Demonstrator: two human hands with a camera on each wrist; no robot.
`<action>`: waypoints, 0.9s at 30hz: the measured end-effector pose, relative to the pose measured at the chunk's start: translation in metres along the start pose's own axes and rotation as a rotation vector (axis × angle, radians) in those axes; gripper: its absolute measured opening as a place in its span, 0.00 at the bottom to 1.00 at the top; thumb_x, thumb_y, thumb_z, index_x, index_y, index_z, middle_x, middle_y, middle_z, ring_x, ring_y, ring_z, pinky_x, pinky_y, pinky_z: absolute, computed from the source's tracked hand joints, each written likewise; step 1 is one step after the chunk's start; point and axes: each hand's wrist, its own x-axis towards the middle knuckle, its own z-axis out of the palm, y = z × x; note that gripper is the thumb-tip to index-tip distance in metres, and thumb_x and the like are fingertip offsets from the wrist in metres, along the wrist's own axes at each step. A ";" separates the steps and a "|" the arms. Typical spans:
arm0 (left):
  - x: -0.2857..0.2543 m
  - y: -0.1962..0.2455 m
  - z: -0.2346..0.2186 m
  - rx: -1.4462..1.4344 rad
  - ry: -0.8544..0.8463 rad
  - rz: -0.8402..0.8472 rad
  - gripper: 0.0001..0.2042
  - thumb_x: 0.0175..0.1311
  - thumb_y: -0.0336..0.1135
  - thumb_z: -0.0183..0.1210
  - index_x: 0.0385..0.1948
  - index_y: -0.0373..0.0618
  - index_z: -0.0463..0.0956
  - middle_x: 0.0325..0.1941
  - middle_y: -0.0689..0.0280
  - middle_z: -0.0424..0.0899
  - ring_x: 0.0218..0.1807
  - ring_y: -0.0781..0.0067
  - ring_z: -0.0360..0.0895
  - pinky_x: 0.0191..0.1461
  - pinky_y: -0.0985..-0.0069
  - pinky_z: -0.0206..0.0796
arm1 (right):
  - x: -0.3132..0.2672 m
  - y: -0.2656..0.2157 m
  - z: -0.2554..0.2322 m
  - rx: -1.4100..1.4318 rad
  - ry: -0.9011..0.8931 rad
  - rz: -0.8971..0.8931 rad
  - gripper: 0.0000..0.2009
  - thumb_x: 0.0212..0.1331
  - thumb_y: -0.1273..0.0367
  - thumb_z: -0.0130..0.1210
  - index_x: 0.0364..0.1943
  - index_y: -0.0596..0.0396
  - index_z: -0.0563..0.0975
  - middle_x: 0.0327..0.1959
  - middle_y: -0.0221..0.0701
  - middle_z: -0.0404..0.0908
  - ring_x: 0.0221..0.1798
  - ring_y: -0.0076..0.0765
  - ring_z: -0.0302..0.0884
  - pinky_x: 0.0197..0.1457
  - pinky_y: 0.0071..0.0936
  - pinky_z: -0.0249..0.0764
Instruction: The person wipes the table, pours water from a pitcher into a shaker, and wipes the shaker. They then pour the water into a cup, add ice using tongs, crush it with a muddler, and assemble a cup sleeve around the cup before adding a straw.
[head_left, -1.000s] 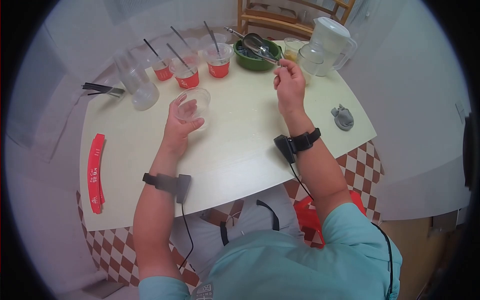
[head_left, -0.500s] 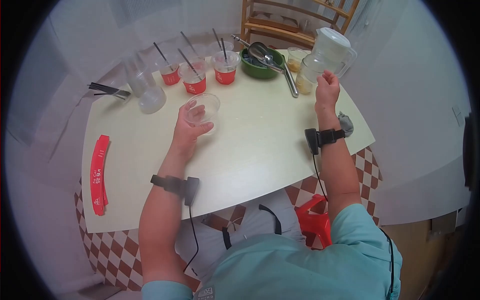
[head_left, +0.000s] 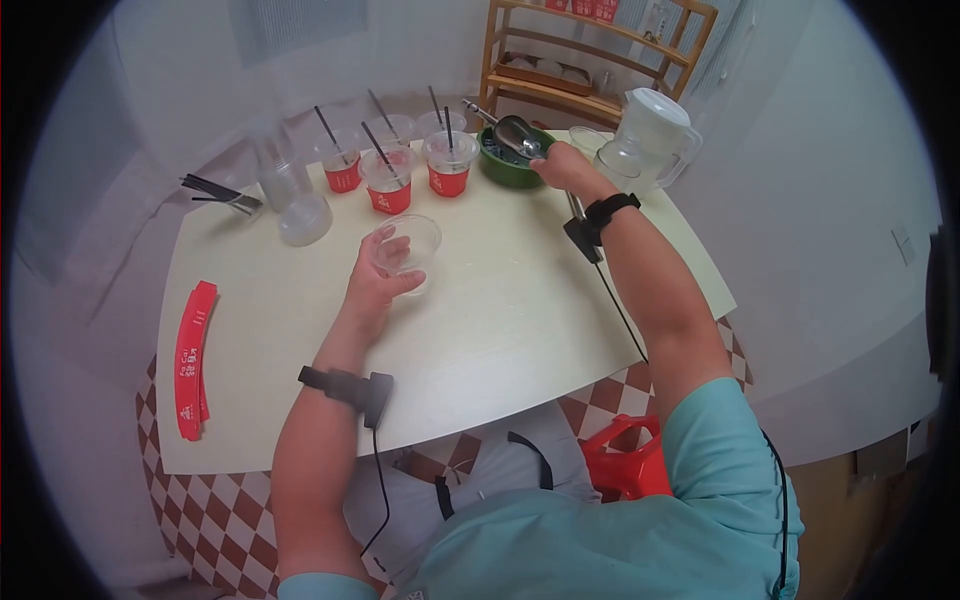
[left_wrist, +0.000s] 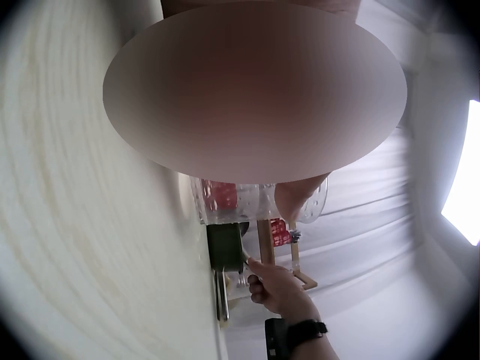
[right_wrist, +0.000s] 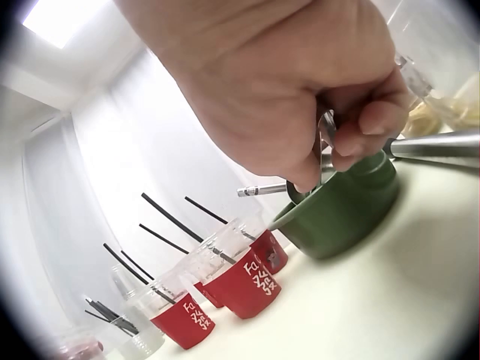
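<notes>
My left hand [head_left: 378, 275] holds a clear empty-looking plastic cup [head_left: 412, 243] tilted above the table, thumb on one side and fingers on the other. My right hand [head_left: 566, 168] grips the handle of a metal scoop [head_left: 514, 135] at the green bowl [head_left: 507, 172]; in the right wrist view the hand [right_wrist: 292, 90] pinches the metal handle over the green bowl [right_wrist: 337, 217]. Another metal handle [head_left: 574, 205] lies beside the bowl, partly behind the right forearm. Much of the left wrist view is blurred out.
Red-banded cups [head_left: 388, 200] with black straws stand left of the bowl. Stacked clear cups [head_left: 283, 175], a straw holder [head_left: 240, 205] and red paper sleeves [head_left: 190, 362] are farther left. A lidded pitcher [head_left: 650, 135] stands at the right, a wooden shelf [head_left: 560, 87] behind.
My right hand let go of a metal utensil, moved right towards the pitcher, then came back left to the bowl and took hold of the scoop. The left hand keeps holding the cup.
</notes>
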 end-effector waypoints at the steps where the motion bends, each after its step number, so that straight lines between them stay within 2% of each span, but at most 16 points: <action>1: 0.000 0.000 0.000 -0.001 0.000 0.003 0.44 0.50 0.23 0.72 0.71 0.44 0.54 0.70 0.51 0.66 0.72 0.54 0.62 0.74 0.59 0.57 | -0.006 -0.009 -0.017 0.010 -0.018 0.022 0.24 0.63 0.53 0.55 0.49 0.63 0.82 0.50 0.50 0.84 0.54 0.56 0.82 0.57 0.45 0.77; 4: 0.000 0.001 0.000 -0.005 -0.007 -0.003 0.45 0.50 0.24 0.72 0.71 0.44 0.55 0.70 0.51 0.66 0.72 0.54 0.62 0.74 0.59 0.57 | -0.031 -0.034 -0.060 -0.093 0.055 0.105 0.21 0.61 0.59 0.55 0.50 0.61 0.82 0.51 0.49 0.84 0.56 0.56 0.81 0.58 0.43 0.77; 8: 0.001 0.001 0.001 0.000 -0.006 -0.007 0.45 0.50 0.24 0.72 0.71 0.44 0.55 0.70 0.51 0.66 0.72 0.53 0.62 0.74 0.59 0.58 | -0.028 -0.034 -0.072 -0.219 -0.032 0.088 0.20 0.61 0.60 0.52 0.51 0.57 0.82 0.53 0.47 0.84 0.58 0.56 0.80 0.58 0.41 0.77; 10: 0.001 0.001 0.001 0.001 -0.002 -0.006 0.45 0.50 0.24 0.72 0.71 0.44 0.55 0.70 0.51 0.66 0.73 0.53 0.62 0.74 0.59 0.58 | -0.024 -0.033 -0.069 -0.133 -0.042 0.066 0.15 0.54 0.68 0.57 0.44 0.57 0.84 0.49 0.47 0.84 0.52 0.58 0.82 0.53 0.40 0.79; 11: 0.001 0.000 0.000 0.002 -0.005 -0.004 0.45 0.50 0.23 0.72 0.71 0.44 0.55 0.70 0.51 0.66 0.73 0.54 0.62 0.74 0.59 0.58 | -0.019 -0.030 -0.067 -0.133 -0.044 0.064 0.15 0.54 0.68 0.57 0.44 0.57 0.84 0.49 0.47 0.84 0.52 0.58 0.82 0.53 0.40 0.79; 13: 0.001 0.001 0.000 0.003 -0.006 -0.004 0.45 0.50 0.23 0.72 0.71 0.44 0.55 0.70 0.51 0.66 0.73 0.54 0.62 0.74 0.59 0.58 | -0.011 -0.020 -0.067 -0.321 -0.165 -0.122 0.10 0.41 0.78 0.60 0.32 0.59 0.84 0.43 0.49 0.84 0.45 0.62 0.82 0.46 0.40 0.80; 14: 0.001 0.001 0.000 -0.002 -0.006 -0.003 0.45 0.50 0.23 0.71 0.71 0.44 0.54 0.70 0.51 0.66 0.72 0.54 0.62 0.74 0.60 0.58 | -0.008 -0.015 -0.065 -0.321 -0.166 -0.123 0.10 0.41 0.78 0.60 0.32 0.59 0.84 0.43 0.49 0.84 0.45 0.62 0.82 0.46 0.40 0.80; 15: 0.001 0.001 0.000 -0.008 -0.005 -0.003 0.45 0.50 0.23 0.71 0.71 0.43 0.54 0.70 0.51 0.66 0.72 0.54 0.62 0.74 0.60 0.58 | -0.007 -0.012 -0.065 -0.277 -0.139 -0.194 0.07 0.44 0.72 0.58 0.26 0.63 0.82 0.31 0.47 0.81 0.33 0.53 0.80 0.37 0.41 0.76; 16: 0.000 0.001 0.000 -0.010 -0.004 -0.005 0.45 0.50 0.23 0.71 0.71 0.43 0.54 0.70 0.51 0.66 0.72 0.54 0.62 0.74 0.60 0.58 | -0.007 -0.009 -0.065 -0.232 -0.112 -0.263 0.13 0.47 0.66 0.56 0.20 0.67 0.79 0.18 0.46 0.78 0.21 0.45 0.78 0.29 0.41 0.72; 17: 0.000 0.002 0.000 -0.006 -0.005 -0.010 0.45 0.50 0.23 0.72 0.71 0.43 0.54 0.70 0.51 0.66 0.72 0.54 0.62 0.74 0.60 0.58 | -0.004 -0.006 -0.064 -0.233 -0.114 -0.262 0.13 0.47 0.66 0.56 0.20 0.67 0.79 0.18 0.46 0.78 0.21 0.45 0.78 0.29 0.41 0.72; 18: 0.000 0.002 0.001 -0.002 -0.007 -0.015 0.45 0.50 0.23 0.72 0.71 0.43 0.54 0.70 0.51 0.66 0.72 0.54 0.62 0.74 0.60 0.58 | 0.000 -0.006 -0.063 -0.314 -0.120 -0.294 0.06 0.42 0.73 0.57 0.21 0.65 0.80 0.24 0.49 0.80 0.27 0.53 0.79 0.32 0.42 0.74; 19: 0.000 0.002 0.001 -0.003 -0.006 -0.018 0.45 0.50 0.23 0.72 0.71 0.43 0.54 0.70 0.51 0.66 0.72 0.54 0.62 0.74 0.60 0.58 | 0.003 -0.005 -0.061 -0.393 -0.127 -0.327 0.04 0.36 0.80 0.59 0.21 0.63 0.80 0.30 0.52 0.83 0.33 0.60 0.80 0.35 0.42 0.76; 20: 0.000 0.002 0.001 0.001 -0.008 -0.013 0.45 0.49 0.23 0.72 0.71 0.43 0.54 0.70 0.51 0.66 0.72 0.54 0.62 0.74 0.59 0.57 | 0.006 -0.005 -0.059 -0.392 -0.129 -0.328 0.04 0.36 0.80 0.59 0.21 0.63 0.80 0.30 0.52 0.83 0.33 0.60 0.80 0.35 0.42 0.76; 22: 0.001 0.003 0.000 0.004 -0.010 -0.008 0.45 0.49 0.23 0.72 0.71 0.44 0.54 0.70 0.51 0.66 0.72 0.54 0.62 0.74 0.59 0.57 | -0.003 -0.025 -0.068 -0.104 -0.130 0.091 0.05 0.41 0.76 0.56 0.21 0.64 0.81 0.26 0.51 0.81 0.29 0.56 0.80 0.31 0.42 0.72; 25: 0.000 0.003 0.001 0.012 -0.011 -0.014 0.45 0.49 0.24 0.72 0.71 0.43 0.54 0.70 0.51 0.66 0.73 0.54 0.62 0.74 0.59 0.57 | -0.007 -0.025 -0.073 -0.022 -0.133 0.149 0.09 0.44 0.72 0.53 0.22 0.66 0.81 0.24 0.51 0.80 0.26 0.52 0.80 0.28 0.42 0.70; 27: 0.000 0.003 0.000 0.007 -0.015 -0.011 0.45 0.49 0.25 0.73 0.71 0.43 0.55 0.70 0.51 0.66 0.73 0.54 0.62 0.74 0.60 0.58 | -0.016 -0.025 -0.076 -0.012 -0.110 0.125 0.09 0.44 0.73 0.53 0.22 0.67 0.80 0.23 0.51 0.80 0.25 0.52 0.79 0.28 0.43 0.70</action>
